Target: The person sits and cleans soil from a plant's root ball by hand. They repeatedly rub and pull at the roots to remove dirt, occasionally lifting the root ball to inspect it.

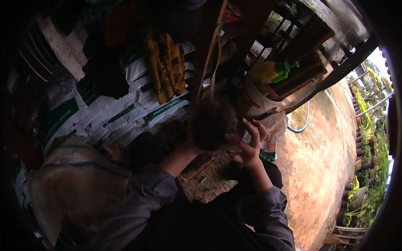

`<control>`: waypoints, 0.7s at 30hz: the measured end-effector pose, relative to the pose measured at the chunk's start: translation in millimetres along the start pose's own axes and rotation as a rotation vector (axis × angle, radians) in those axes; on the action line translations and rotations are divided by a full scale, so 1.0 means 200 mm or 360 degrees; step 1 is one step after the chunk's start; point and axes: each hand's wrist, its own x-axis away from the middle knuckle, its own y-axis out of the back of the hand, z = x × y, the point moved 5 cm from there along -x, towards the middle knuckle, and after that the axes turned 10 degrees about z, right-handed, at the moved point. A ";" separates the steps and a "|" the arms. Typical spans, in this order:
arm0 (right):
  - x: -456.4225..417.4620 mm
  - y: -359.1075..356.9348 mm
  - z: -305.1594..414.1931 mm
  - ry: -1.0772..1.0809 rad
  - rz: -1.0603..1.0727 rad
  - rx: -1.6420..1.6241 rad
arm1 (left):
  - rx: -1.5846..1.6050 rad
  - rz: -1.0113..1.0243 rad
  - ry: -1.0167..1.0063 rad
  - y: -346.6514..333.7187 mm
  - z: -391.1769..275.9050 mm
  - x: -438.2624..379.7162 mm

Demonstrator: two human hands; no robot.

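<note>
A dark brown, round fibrous ball (214,127), perhaps a root ball, is held up before me. My left hand (195,145) cups it from its lower left side, with most of the fingers hidden in shadow. A long leaf with a yellowish edge (217,58) rises just beyond the ball; whether it grows from it I cannot tell. Beside the ball's right side, my right hand (251,142) has bent, spread fingers, and one fingertip appears to touch the ball. No object shows between those fingers. Below both hands lies a rough, earthy surface (209,185) with a small green piece (203,179) on it.
Beyond my right hand stands a white bucket (256,102) with a yellow spray bottle (265,72) above it. White-and-green sacks (125,105) are stacked at the left, near a beige woven sack (78,185). A blue hose (303,127) lies on sunlit ground (314,169) at the right.
</note>
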 end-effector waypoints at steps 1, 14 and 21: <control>0.00 0.00 0.00 -0.0029 -0.0033 -0.0014 | 0.0346 -0.0030 -0.0001 0.00 0.02 0.00; 0.02 -0.01 0.02 0.0011 -0.0153 0.0036 | 0.2306 0.0494 -0.0145 -0.09 -0.13 -0.02; 0.02 -0.02 0.05 0.0050 -0.0089 0.0213 | 0.2377 0.0326 -0.0040 -0.10 -0.08 -0.02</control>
